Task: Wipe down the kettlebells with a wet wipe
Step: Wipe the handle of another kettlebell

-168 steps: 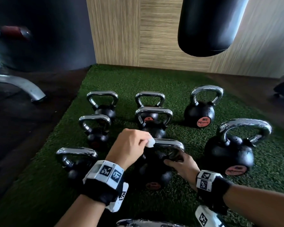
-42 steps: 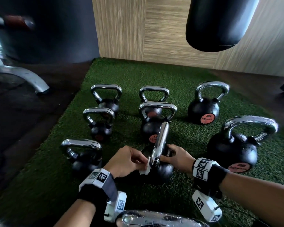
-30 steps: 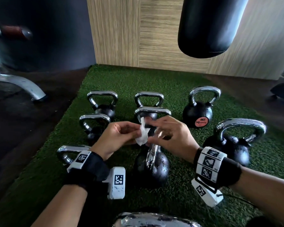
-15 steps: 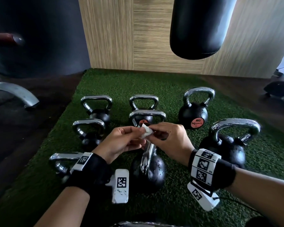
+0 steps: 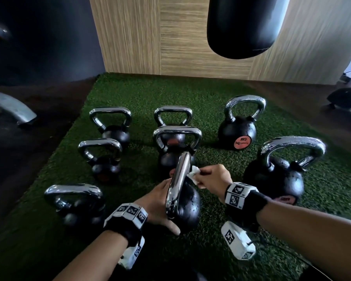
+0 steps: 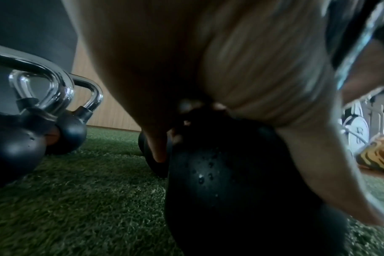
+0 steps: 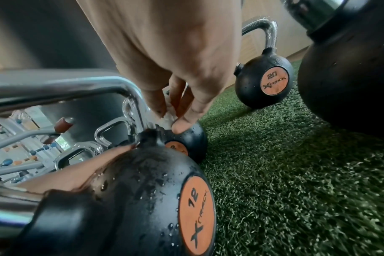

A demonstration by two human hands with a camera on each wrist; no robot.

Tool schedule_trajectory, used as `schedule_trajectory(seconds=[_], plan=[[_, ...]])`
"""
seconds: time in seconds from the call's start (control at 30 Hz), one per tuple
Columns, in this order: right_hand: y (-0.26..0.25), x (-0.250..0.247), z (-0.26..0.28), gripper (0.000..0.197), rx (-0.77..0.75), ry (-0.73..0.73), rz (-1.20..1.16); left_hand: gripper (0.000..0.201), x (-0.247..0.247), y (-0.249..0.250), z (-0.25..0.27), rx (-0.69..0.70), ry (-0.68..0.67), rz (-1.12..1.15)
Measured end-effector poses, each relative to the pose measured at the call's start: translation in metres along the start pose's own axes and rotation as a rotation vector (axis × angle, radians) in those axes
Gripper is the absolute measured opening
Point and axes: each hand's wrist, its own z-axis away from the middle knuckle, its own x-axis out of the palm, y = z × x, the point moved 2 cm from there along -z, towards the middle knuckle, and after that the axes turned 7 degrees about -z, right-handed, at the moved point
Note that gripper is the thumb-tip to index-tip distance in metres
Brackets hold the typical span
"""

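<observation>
A black 12 kg kettlebell (image 5: 187, 207) with a chrome handle (image 5: 179, 179) stands on the green turf, handle edge-on to me. My left hand (image 5: 157, 201) lies on the left side of its ball (image 6: 230, 190), fingers laid along the wet surface and thumb on the near side. At the far right base of the handle, my right hand (image 5: 209, 177) pinches a crumpled white wet wipe (image 5: 195, 175). In the right wrist view the wipe (image 7: 164, 117) is squeezed between thumb and fingers against the chrome. Water droplets dot the ball (image 7: 143, 190).
Several other kettlebells stand around on the turf mat (image 5: 142, 94): a large one (image 5: 276, 179) close on the right, a 20 kg one (image 5: 237, 130) behind, smaller ones (image 5: 101, 159) to the left. A black punching bag (image 5: 241, 27) hangs ahead. A metal machine leg (image 5: 12, 112) lies left.
Half a second ago both hands held the wipe together above the handle. Now my left hand has dropped onto the ball and my right hand alone holds the wipe, lower at the handle's right side.
</observation>
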Motion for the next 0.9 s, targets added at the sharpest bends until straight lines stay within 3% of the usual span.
schedule_trajectory(seconds=[0.13, 0.23, 0.37, 0.53, 0.73, 0.8, 0.9], plan=[[0.004, 0.017, -0.002, 0.007, 0.038, -0.019, -0.042, 0.139, 0.001, 0.002, -0.002, 0.028, 0.014, 0.009], [0.000, 0.020, -0.003, 0.010, 0.038, -0.004, -0.084, 0.135, 0.001, 0.001, -0.002, 0.014, 0.036, 0.056], [-0.016, 0.012, -0.011, 0.009, -0.121, 0.125, -0.108, 0.129, 0.004, -0.005, -0.002, 0.002, 0.056, 0.166], [-0.017, 0.011, -0.009, 0.006, -0.164, 0.068, -0.055, 0.132, 0.004, -0.007, -0.004, -0.008, 0.040, 0.092], [-0.037, -0.002, 0.003, 0.025, -0.580, 0.181, 0.186, 0.123, 0.002, -0.011, -0.003, 0.012, 0.018, 0.198], [-0.038, -0.002, 0.013, 0.029, -0.713, 0.156, 0.225, 0.121, 0.001, -0.012, -0.004, 0.037, -0.001, 0.176], [-0.043, -0.008, 0.015, 0.027, -0.767, 0.110, 0.246, 0.118, -0.003, -0.012, -0.006, 0.036, -0.003, 0.137]])
